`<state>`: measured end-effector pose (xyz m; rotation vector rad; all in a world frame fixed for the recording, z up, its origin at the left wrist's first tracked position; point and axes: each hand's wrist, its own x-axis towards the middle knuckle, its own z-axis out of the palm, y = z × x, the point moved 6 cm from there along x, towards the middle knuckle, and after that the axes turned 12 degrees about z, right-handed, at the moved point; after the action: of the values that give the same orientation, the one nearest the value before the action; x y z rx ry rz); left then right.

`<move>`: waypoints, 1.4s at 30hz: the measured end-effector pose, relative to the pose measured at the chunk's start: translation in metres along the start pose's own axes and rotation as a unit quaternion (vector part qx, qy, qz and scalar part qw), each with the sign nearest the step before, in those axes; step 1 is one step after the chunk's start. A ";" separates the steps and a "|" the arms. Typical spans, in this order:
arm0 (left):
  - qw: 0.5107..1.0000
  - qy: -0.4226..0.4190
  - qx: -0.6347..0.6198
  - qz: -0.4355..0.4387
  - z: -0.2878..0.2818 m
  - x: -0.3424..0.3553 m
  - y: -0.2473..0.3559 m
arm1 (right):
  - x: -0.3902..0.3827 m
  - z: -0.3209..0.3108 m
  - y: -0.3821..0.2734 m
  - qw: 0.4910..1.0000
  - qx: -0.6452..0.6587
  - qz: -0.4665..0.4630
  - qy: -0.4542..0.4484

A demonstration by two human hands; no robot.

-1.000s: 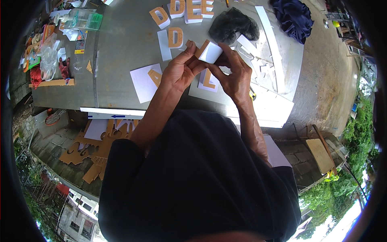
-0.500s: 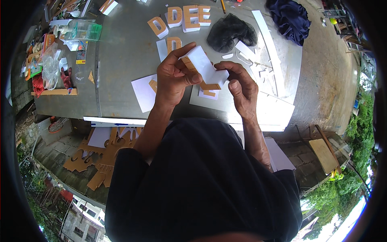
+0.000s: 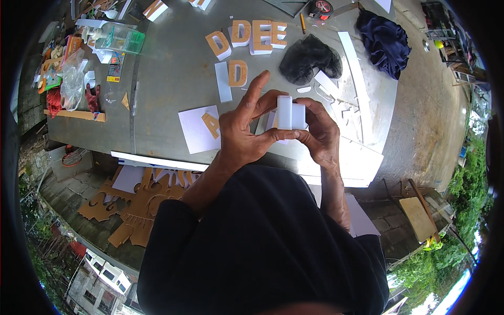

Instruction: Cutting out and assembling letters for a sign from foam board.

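Observation:
A block letter (image 3: 284, 113) with smooth white sides is held up over the table, its white edges facing me. My left hand (image 3: 241, 128) grips it from the left by the thumb and fingers, with the index finger raised. On its other side, my right hand (image 3: 321, 131) pinches it between thumb and fingers. Beyond the hands stands a group of block letters (image 3: 261, 39) with tan faces and white sides. Another tan letter (image 3: 238, 73) lies closer, beside a white strip (image 3: 222, 82). A tan letter piece (image 3: 211, 125) rests on a white sheet (image 3: 191, 131) left of my left hand.
Black mesh cloth (image 3: 310, 59), a long white strip (image 3: 354, 79) and white offcuts lie to the right on the grey table (image 3: 163, 84). A tape measure (image 3: 320, 9) and dark blue cloth (image 3: 383, 42) are farther back. At left are a clear bottle (image 3: 123, 39) and clutter; cut cardboard (image 3: 139, 205) lies below.
The block letter has been turned so its white edges face me, and both hands have come lower and closer together. My left index finger has lifted off it. The view has shifted slightly.

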<state>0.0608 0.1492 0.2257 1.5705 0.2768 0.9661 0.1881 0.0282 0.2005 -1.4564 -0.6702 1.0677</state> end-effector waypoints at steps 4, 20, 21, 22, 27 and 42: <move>0.992 -0.022 0.106 0.058 0.001 0.004 0.011 | 0.003 0.001 0.013 0.996 0.080 0.034 -0.030; 0.937 0.223 -0.192 -0.186 -0.077 0.050 -0.093 | 0.049 0.012 -0.002 0.991 -0.133 0.010 0.026; 0.928 0.251 -0.196 -0.194 -0.092 0.061 -0.105 | 0.052 0.008 0.000 0.988 -0.144 0.028 0.039; 0.933 0.253 -0.176 -0.188 -0.104 0.075 -0.116 | 0.055 0.003 0.002 0.985 -0.159 0.045 0.057; 0.937 0.279 -0.112 -0.176 -0.160 0.154 -0.172 | 0.065 -0.021 0.016 0.982 -0.159 0.055 0.089; 0.942 0.172 -0.028 -0.287 -0.141 0.265 -0.333 | 0.089 -0.083 0.081 0.964 -0.113 0.199 0.137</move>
<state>0.2382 0.5103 0.0273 1.1550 0.8922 0.7655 0.2861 0.0540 0.0955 -1.9520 -0.3102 1.0855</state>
